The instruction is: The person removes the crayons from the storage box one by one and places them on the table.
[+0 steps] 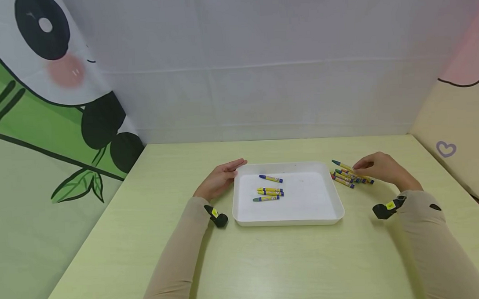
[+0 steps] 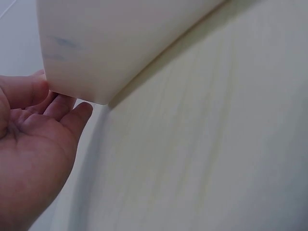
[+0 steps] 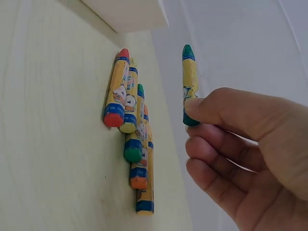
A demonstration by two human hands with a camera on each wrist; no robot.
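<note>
My left hand [image 1: 219,180] holds the white tray [image 1: 289,222] at its far left corner. Seen from the left wrist, the thumb lies against the tray's edge and the other fingers [image 2: 79,118] curl by the rim. Between the thumb and fingers of my right hand [image 1: 378,167], a dark green crayon with a yellow wrapper [image 3: 189,72] is pinched near its blunt end, tip pointing away. Just below it, a pile of crayons lies on the table, with a red crayon [image 3: 118,89], a yellow crayon [image 3: 130,103], a green crayon [image 3: 135,139] and orange ones.
Inside the tray lie a blue crayon [image 1: 271,178], two yellow crayons [image 1: 270,190] close together and a grey-green crayon [image 1: 266,198]. The pale wooden table [image 1: 275,267] meets a grey cloth wall [image 1: 261,100] at the back. Printed panels stand at both sides.
</note>
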